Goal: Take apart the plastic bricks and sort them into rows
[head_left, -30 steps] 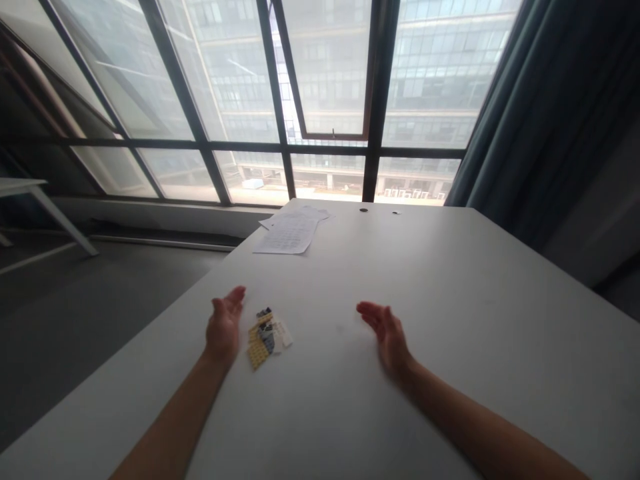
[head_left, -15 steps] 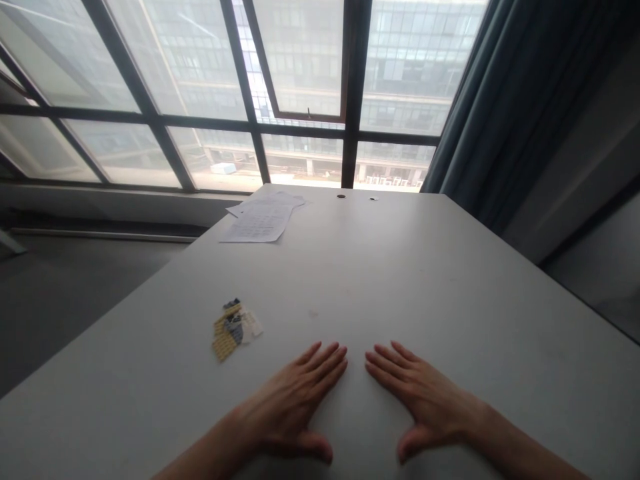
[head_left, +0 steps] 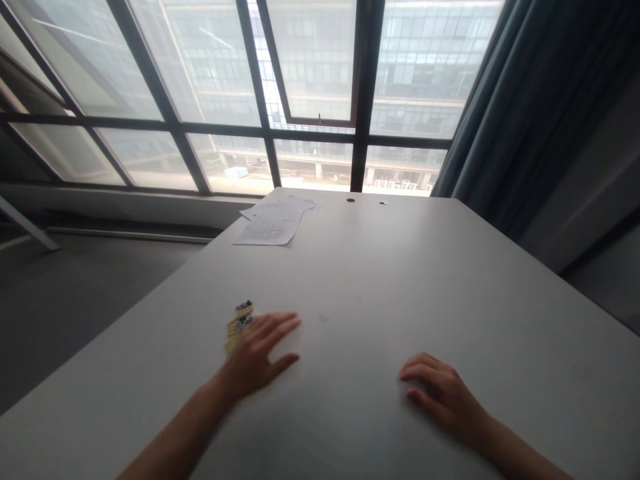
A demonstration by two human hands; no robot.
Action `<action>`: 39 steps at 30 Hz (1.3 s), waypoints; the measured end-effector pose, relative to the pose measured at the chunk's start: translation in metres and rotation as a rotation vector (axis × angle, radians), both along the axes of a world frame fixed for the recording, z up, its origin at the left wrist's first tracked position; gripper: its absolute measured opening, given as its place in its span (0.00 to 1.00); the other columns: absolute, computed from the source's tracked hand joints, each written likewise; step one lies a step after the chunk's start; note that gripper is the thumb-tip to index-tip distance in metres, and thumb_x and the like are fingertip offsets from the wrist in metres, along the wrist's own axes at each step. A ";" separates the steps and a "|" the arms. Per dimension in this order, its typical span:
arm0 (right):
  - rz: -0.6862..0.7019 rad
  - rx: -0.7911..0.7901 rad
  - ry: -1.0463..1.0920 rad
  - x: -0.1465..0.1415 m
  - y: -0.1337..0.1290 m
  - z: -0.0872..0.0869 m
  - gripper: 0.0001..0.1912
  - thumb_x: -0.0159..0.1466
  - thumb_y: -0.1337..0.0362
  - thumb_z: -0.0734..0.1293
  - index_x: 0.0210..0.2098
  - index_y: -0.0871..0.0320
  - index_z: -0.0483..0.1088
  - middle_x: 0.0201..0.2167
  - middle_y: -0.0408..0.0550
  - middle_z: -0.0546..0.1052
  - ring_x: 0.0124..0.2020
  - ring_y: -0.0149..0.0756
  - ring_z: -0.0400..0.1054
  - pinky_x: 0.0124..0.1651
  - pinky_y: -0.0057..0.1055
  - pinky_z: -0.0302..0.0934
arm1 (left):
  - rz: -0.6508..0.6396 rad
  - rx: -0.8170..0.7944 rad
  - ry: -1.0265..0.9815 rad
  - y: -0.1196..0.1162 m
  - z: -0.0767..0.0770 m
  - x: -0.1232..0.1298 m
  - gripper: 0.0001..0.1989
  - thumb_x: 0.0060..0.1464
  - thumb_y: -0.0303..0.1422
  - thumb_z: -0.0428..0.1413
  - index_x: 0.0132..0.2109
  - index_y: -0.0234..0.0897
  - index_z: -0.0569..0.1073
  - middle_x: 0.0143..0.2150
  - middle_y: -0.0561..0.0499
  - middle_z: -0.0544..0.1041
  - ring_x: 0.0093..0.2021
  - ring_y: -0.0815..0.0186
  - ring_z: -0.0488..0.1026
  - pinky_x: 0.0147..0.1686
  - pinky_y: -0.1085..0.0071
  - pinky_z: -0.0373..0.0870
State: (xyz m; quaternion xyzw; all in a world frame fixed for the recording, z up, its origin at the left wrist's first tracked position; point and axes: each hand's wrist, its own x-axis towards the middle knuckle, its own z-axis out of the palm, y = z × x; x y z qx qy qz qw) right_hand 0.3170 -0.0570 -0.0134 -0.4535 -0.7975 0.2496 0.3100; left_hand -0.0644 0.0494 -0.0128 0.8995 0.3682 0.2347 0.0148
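A small overlapping pile of flat scraps point(head_left: 244, 316), yellow, grey and dark, lies on the left part of the white table point(head_left: 360, 280); I cannot make out what they are. My left hand point(head_left: 260, 347) is over the near right side of this pile and hides much of it. Its fingers stretch to the right with the thumb apart, and nothing shows in its grasp. To the right, my right hand point(head_left: 443, 393) is low over the bare tabletop, fingers loosely curved and a gap left between them and the thumb. It holds nothing.
Printed paper sheets point(head_left: 273, 223) lie at the far left of the table. Two small round holes, one of them a dark hole point(head_left: 351, 200), sit near its far edge. Beyond are a large framed window point(head_left: 315, 60) and, at the right, a dark blue curtain point(head_left: 480, 113).
My left hand has moved left and forward from the table onto the pile. My right hand has shifted right and slightly forward, its fingers now curved instead of flat. The view has turned slightly left.
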 end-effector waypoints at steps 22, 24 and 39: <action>-0.110 0.083 -0.472 -0.050 0.111 -0.015 0.62 0.49 0.33 0.65 0.66 0.72 0.45 0.65 0.69 0.52 0.67 0.54 0.44 0.67 0.49 0.41 | -0.293 -0.208 -0.028 0.054 0.001 0.143 0.27 0.53 0.37 0.57 0.60 0.41 0.65 0.61 0.46 0.67 0.62 0.57 0.62 0.63 0.57 0.57; -0.153 0.067 -0.476 -0.050 0.110 -0.018 0.61 0.49 0.33 0.64 0.66 0.72 0.44 0.66 0.69 0.50 0.68 0.54 0.42 0.67 0.49 0.40 | -0.257 -0.230 -0.132 0.057 0.003 0.144 0.24 0.53 0.35 0.57 0.57 0.41 0.68 0.61 0.46 0.68 0.60 0.59 0.65 0.61 0.59 0.60; 0.019 0.107 -0.461 -0.069 0.150 -0.008 0.47 0.58 0.36 0.60 0.65 0.63 0.52 0.66 0.58 0.55 0.67 0.46 0.46 0.68 0.45 0.39 | -0.065 -0.176 0.092 0.051 -0.005 0.088 0.27 0.59 0.47 0.50 0.62 0.44 0.63 0.62 0.47 0.66 0.63 0.53 0.60 0.62 0.50 0.54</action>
